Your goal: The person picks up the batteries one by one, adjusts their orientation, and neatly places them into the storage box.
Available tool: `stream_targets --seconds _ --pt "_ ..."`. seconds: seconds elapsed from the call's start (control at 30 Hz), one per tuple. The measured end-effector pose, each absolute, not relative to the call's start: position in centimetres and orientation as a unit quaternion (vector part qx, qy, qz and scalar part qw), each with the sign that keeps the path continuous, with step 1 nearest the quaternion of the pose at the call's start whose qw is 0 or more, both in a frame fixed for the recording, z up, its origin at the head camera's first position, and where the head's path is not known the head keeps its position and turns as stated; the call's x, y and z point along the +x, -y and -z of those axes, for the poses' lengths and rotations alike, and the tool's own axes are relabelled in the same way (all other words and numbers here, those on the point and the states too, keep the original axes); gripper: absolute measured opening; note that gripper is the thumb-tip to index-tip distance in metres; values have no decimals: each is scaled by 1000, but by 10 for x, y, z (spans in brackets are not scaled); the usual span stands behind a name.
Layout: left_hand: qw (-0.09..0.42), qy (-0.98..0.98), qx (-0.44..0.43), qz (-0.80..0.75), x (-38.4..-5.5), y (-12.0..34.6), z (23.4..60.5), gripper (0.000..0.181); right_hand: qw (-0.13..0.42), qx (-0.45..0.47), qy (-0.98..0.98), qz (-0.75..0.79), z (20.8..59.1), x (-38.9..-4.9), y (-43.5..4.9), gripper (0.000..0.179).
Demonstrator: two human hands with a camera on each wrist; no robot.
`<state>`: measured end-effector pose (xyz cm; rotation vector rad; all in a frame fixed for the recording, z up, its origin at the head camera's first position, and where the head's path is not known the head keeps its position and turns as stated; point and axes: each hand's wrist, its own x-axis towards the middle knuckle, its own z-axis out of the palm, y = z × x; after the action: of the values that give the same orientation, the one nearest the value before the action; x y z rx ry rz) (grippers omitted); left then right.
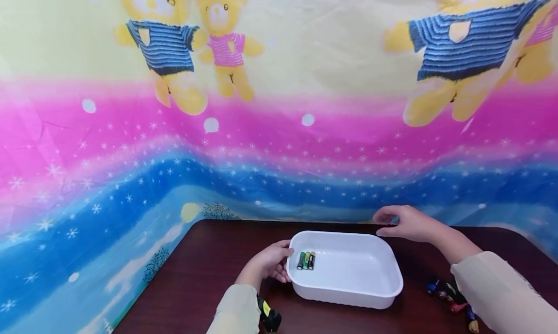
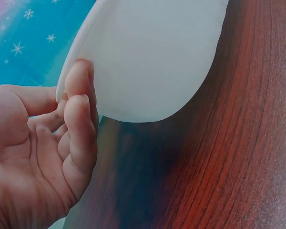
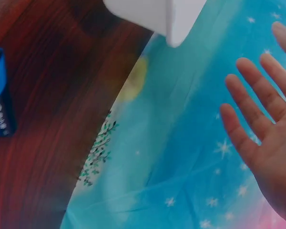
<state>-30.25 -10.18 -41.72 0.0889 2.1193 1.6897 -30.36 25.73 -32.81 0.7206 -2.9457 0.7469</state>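
A white plastic basin (image 1: 348,295) stands on the table in the head view. Three small batteries (image 1: 306,260) lie side by side at its left end, green and black in colour. My left hand (image 1: 271,262) grips the basin's left end, its thumb at the rim and the other fingers against the outside wall; the left wrist view shows these fingers (image 2: 78,124) close up. Beyond the basin's far right corner, my right hand (image 1: 407,222) is raised and holds nothing. In the right wrist view its fingers (image 3: 250,100) are spread apart.
Several more batteries (image 1: 449,291) in blue, black and red lie to the right of the basin, partly behind the right sleeve; a blue one (image 3: 0,100) shows in the right wrist view. A patterned cloth (image 1: 279,150) hangs behind the dark wooden table (image 1: 209,261).
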Motion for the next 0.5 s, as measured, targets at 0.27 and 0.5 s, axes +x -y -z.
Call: stream_targets --seconds 0.27,0.5 --pt "214 -764 29 -608 -302 101 417 46 20 230 943 -240 337 -292 -279 37" --pt "212 -762 24 -612 -300 101 419 47 32 219 935 -277 353 -283 -293 34"
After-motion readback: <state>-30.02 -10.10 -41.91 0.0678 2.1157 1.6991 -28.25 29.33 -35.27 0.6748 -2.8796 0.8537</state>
